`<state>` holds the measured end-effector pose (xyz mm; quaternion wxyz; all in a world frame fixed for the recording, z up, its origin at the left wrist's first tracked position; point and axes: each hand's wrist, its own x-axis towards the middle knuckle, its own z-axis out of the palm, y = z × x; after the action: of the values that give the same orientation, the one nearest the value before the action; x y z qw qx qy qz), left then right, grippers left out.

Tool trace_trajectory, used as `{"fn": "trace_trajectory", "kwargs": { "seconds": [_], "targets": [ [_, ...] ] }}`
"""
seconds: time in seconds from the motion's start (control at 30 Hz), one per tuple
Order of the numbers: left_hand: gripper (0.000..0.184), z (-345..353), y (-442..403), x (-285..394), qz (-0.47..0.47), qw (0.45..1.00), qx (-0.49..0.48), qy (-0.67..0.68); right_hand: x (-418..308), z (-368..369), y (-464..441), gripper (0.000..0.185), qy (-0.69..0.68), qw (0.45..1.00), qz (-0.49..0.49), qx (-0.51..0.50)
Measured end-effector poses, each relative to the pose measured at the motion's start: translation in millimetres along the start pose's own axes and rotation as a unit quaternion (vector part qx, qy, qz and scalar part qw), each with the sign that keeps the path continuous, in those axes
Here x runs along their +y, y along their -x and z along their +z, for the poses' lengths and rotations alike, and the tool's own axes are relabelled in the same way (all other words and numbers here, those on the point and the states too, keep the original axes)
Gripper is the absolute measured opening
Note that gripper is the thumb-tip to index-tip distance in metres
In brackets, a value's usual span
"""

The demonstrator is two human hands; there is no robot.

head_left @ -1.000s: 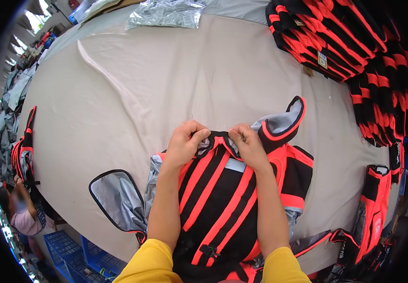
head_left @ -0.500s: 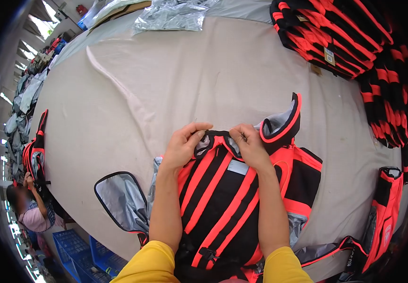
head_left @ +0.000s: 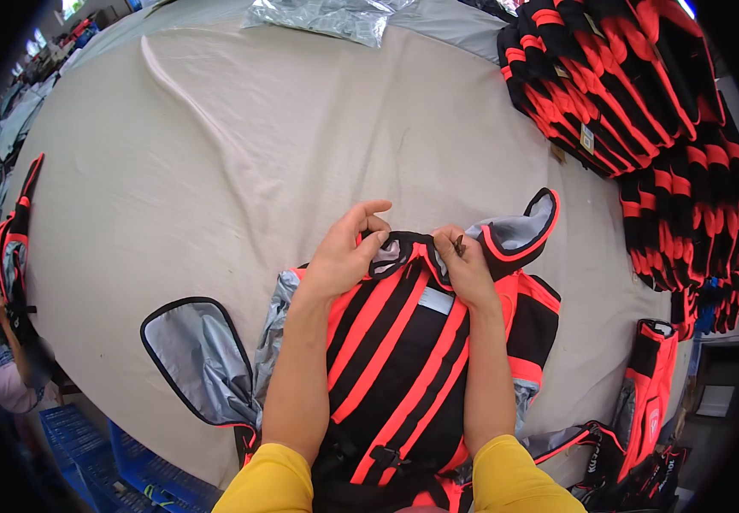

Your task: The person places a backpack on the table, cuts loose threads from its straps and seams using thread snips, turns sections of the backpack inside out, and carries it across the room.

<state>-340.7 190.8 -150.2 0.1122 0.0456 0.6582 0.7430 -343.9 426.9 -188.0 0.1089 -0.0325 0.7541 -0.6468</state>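
A black and neon-red backpack (head_left: 403, 359) with silver lining lies on the cloth-covered table in front of me, straps up. My left hand (head_left: 348, 248) pinches the black-bound top edge at its left side, with the index finger raised off it. On the other side of the top opening, my right hand (head_left: 468, 265) is closed on the same edge. A small dark object (head_left: 459, 245) shows between its fingers, too small to name. A pale label (head_left: 435, 300) sits below the edge between the straps. Open silver-lined flaps spread at left (head_left: 200, 359) and upper right (head_left: 519, 235).
Stacked black and red bags (head_left: 600, 85) fill the far right. Another bag piece (head_left: 647, 393) lies at the right edge. Silver sheeting (head_left: 326, 17) rests at the back. Blue crates (head_left: 87, 453) stand at lower left, near another person (head_left: 14, 376).
My view has shifted toward the right. My left index finger has lifted away from the backpack's edge. The right hand remains at the edge, with the small dark object showing more plainly.
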Motion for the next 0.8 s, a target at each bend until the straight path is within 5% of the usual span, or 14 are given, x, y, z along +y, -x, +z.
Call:
{"fn": "trace_trajectory", "kwargs": {
  "seconds": [0.3,0.5,0.6,0.7,0.8],
  "targets": [
    [0.023,1.9,-1.2,-10.8,0.150,0.966,0.051,-0.204,-16.2,2.0,3.7,0.027,-0.010,1.000,0.016,0.001],
    [0.018,0.2,-1.8,-7.2,0.087,0.967,0.043,-0.237,-43.2,13.1,9.3,0.026,0.030,0.997,0.059,0.029],
    [0.017,6.7,2.4,-5.6,0.080,0.961,0.075,-0.255,-68.2,37.3,18.6,0.023,0.274,0.946,-0.163,0.064],
    [0.015,11.2,3.3,2.3,0.082,0.946,0.085,-0.301,-64.2,46.9,12.3,0.024,0.287,0.952,-0.070,0.083],
    [0.015,16.8,2.9,5.7,0.073,0.932,0.076,-0.347,-39.9,40.8,7.6,0.032,0.143,0.987,0.001,0.075]
  ]
}}
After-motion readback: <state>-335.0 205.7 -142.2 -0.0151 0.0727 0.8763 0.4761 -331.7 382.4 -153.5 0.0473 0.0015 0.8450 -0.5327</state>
